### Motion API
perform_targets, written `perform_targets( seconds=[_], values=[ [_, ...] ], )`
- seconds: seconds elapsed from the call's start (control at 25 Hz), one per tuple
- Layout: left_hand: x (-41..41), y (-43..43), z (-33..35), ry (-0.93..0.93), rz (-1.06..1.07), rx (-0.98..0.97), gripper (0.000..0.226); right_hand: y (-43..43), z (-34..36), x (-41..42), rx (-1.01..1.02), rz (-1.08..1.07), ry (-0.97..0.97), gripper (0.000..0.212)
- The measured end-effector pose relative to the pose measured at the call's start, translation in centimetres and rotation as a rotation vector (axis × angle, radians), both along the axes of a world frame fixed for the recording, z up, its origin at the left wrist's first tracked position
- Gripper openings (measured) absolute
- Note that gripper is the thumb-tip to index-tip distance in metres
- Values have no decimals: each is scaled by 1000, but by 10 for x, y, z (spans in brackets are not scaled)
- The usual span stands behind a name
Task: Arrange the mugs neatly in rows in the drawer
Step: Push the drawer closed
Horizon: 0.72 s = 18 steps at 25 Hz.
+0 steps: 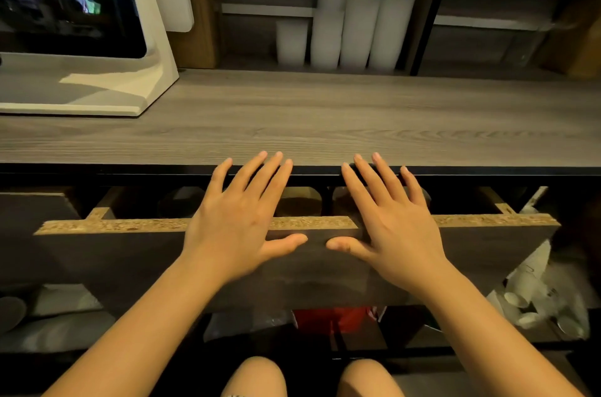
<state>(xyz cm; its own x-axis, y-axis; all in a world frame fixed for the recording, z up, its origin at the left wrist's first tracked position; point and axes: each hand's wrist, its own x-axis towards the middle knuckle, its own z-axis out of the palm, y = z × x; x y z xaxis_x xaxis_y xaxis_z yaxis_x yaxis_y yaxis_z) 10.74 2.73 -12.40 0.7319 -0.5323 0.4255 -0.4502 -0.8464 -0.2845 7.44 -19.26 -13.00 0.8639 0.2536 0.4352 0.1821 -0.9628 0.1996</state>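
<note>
- Mugs (300,201) between the two grips sit mostly hidden in shadow under the surface (325,123); their count is unclear.
- Drawer (130,253) interior largely covered.

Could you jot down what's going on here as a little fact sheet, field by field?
setting: wood-grain counter with a drawer below it, partly open
left hand: flat, fingers spread, empty, over the drawer front
right hand: same pose, empty
in drawer: brown rounded shapes, probably mugs, too dim to count
on counter: white screen stand
back shelf: stacked white cups
</note>
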Motion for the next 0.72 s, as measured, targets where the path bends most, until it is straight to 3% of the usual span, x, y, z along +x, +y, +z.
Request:
perform_targets(
  seconds=[0.24, 0.52, 0.72],
  values=[
    [28, -4, 1, -6, 1, -50, 84, 0, 2, 24, 104, 9, -57, 84],
    [32, -15, -13, -144, 3, -265, 62, 9, -11, 37, 199, -20, -275, 63],
    [27, -25, -10, -150, 69, -326, 60, 16, -11, 39, 229, -57, -326, 62]
  ],
)
